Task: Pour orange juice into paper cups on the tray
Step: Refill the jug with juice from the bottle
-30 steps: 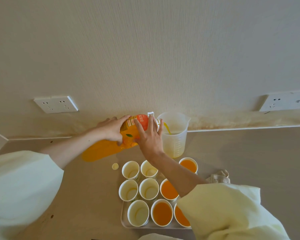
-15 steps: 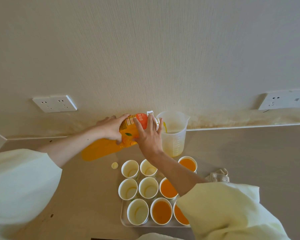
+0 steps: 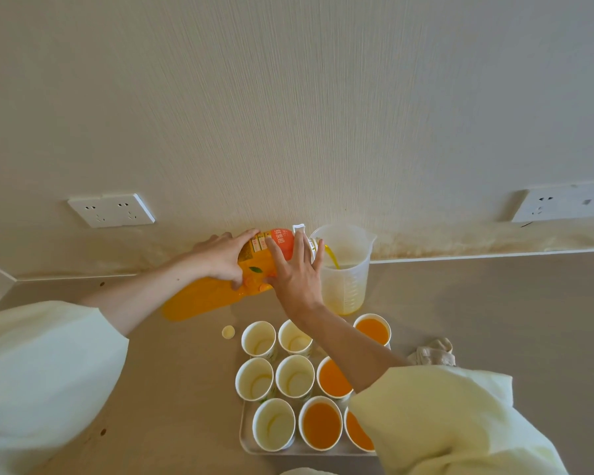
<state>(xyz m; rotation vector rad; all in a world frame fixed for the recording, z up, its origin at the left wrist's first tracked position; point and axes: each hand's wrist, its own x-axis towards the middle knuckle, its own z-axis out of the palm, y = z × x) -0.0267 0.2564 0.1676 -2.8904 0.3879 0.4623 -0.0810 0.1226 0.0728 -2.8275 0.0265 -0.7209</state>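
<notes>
An orange juice bottle point(image 3: 203, 298) is tipped on its side, mouth toward a clear measuring jug point(image 3: 343, 269). A thin stream of juice runs into the jug. My left hand point(image 3: 222, 257) grips the bottle's labelled middle from the far side. My right hand point(image 3: 297, 272) presses on its neck end with fingers spread. Below them a white tray point(image 3: 247, 443) holds several paper cups. Some are filled with juice point(image 3: 322, 425), others are empty point(image 3: 258, 339). My right forearm crosses over the tray's right side.
The bottle's small yellow cap point(image 3: 227, 332) lies on the counter left of the tray. A crumpled cloth point(image 3: 434, 351) sits right of it. The wall rises just behind the jug, with sockets at left point(image 3: 112, 210) and right point(image 3: 559, 204).
Both hands stay on the bottle in nearly the same place. The stream of juice into the jug thinned briefly and is clearly visible again now.
</notes>
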